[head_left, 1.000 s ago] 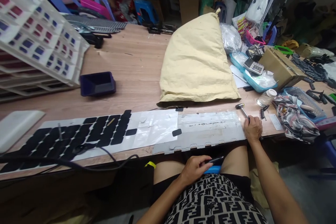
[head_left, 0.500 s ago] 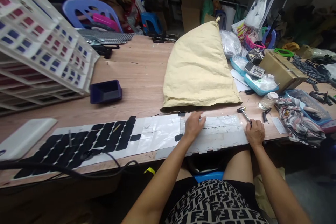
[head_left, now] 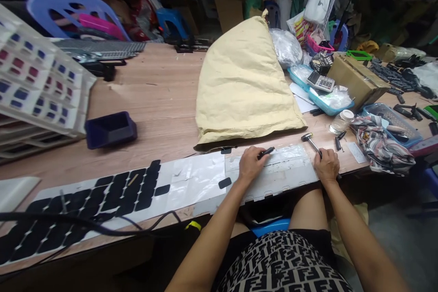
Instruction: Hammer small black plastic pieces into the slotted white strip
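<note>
Left hand point(head_left: 252, 163), fingers closed round a black piece point(head_left: 267, 152), at the white board point(head_left: 285, 176); piece wasn't visible half a second ago. Contact with board: can't tell. Right hand point(head_left: 327, 165), at board's right end, grips hammer point(head_left: 314, 147), as before. Both hands now look occupied for the work. Beyond left hand: yellow sack point(head_left: 246, 86).

Dim at top, glare on the white sheet point(head_left: 195, 177), wide-angle distortion toward edges.
</note>
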Motion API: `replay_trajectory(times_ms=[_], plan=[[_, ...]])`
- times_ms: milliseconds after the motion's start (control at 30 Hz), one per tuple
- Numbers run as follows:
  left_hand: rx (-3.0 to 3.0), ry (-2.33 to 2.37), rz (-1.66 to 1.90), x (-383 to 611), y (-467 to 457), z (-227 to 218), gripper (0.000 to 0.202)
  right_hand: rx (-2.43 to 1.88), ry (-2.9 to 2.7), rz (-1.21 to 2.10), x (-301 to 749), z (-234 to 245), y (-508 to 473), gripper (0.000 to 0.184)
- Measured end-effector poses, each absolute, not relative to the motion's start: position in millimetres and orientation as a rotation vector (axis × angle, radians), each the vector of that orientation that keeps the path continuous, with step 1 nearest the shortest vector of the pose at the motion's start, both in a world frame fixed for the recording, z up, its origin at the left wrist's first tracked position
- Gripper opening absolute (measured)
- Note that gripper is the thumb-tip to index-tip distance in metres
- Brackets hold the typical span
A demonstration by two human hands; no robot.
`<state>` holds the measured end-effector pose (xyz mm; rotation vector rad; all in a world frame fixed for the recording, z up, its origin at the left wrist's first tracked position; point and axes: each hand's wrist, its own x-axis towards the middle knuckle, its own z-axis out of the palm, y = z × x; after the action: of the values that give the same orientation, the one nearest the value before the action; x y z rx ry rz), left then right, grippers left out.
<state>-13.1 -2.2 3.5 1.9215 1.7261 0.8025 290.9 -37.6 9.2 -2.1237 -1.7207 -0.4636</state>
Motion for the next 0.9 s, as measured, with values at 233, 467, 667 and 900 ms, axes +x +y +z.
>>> replay_trajectory(times_ms=[233,467,667,900], plan=[[2.005,1.636,0.766,13.8,-18.2,-8.2,0.02,-2.073,-1.728,-0.202,288.4,20.9,-40.6,0.028],[1.972,1.636,0.775,10.1,-15.2,-8.7,0.021,-1.621,-1.742,0.263,244.7,52.9,-75.1,0.032],[1.94,1.621,0.782,11.2,-16.3,-4.7,0.018,-1.596,-1.863,0.22,219.7,45.4,-96.8,0.032],[1.916,1.636,0.752,12.0,-15.1,-1.3,0.019,-1.661,-1.942,0.124,215.0,36.2,-98.0,0.032]])
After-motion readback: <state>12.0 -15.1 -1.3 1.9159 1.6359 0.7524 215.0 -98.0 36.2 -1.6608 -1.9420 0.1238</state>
